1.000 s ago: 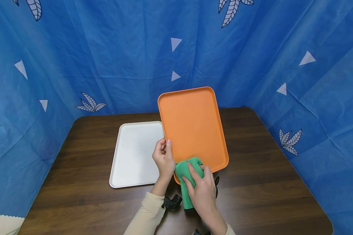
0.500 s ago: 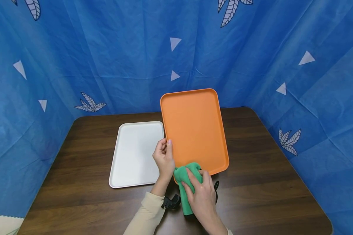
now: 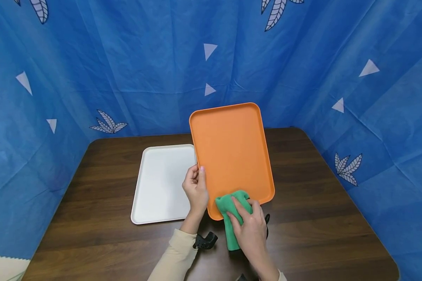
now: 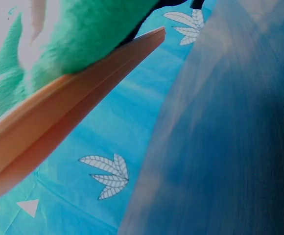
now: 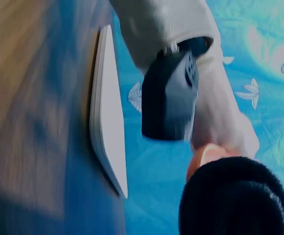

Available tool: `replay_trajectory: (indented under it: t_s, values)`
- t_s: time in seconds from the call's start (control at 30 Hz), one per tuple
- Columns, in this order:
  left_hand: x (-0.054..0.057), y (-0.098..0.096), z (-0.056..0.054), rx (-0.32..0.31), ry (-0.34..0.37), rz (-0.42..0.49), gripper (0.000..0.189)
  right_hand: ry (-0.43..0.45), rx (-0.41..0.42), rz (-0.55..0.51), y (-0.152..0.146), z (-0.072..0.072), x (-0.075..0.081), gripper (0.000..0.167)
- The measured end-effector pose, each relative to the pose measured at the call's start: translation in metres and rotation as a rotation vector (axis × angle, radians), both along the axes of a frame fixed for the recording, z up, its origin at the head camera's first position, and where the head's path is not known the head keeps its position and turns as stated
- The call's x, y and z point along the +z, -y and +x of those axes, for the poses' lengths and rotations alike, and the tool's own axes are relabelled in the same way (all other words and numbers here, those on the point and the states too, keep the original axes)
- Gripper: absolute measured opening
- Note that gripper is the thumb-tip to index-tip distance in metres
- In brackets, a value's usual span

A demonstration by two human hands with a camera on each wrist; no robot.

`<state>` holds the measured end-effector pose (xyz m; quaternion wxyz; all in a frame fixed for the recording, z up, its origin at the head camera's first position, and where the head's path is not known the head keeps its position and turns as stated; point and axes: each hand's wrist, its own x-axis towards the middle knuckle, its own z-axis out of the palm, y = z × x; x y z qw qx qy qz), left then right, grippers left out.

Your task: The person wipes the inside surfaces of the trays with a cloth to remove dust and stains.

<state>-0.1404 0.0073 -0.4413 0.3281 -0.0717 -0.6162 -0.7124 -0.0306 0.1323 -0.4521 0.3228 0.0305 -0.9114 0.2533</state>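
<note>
An orange tray (image 3: 232, 152) is held up at a slant above the table. My left hand (image 3: 197, 191) grips its left rim, thumb on the front side and fingers curled behind. In my right hand (image 3: 249, 226) is a bunched green cloth (image 3: 232, 234), pressed against the tray's bottom rim just right of the lower left corner. One end of the cloth hangs below the rim. The left wrist view shows the cloth (image 4: 83, 39) lying over the tray's edge (image 4: 73, 107). In the right wrist view a dark rounded shape covers much of the tray.
A white tray (image 3: 163, 183) lies flat on the brown wooden table (image 3: 320, 218), left of the orange one, which overlaps its right edge in the head view. A black wrist camera (image 3: 205, 241) sits on my left wrist. Blue patterned curtains (image 3: 144, 58) enclose the table's back and sides.
My right hand dipped slightly with the cloth, then slid right along the tray's bottom rim, uncovering the lower left corner. The orange tray shifted a little; my left hand kept its grip.
</note>
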Motion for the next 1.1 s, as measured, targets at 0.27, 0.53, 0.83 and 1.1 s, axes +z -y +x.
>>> replay_trajectory:
  t_s: [0.27,0.53,0.83,1.1]
  values:
    - [0.000,0.004,0.000,-0.012,0.013,0.004,0.018,0.016,-0.033,-0.048,-0.021,-0.009,-0.003,0.046]
    - [-0.002,0.006,-0.002,-0.027,-0.010,-0.016,0.018,0.071,-0.097,-0.089,-0.049,-0.021,-0.006,0.043]
    - [-0.002,0.005,-0.003,-0.014,0.011,-0.025,0.016,0.024,-0.143,-0.054,-0.068,-0.027,-0.007,0.043]
    - [0.003,0.004,-0.002,0.001,0.080,-0.028,0.016,-0.043,-0.171,-0.057,-0.078,-0.034,0.001,0.046]
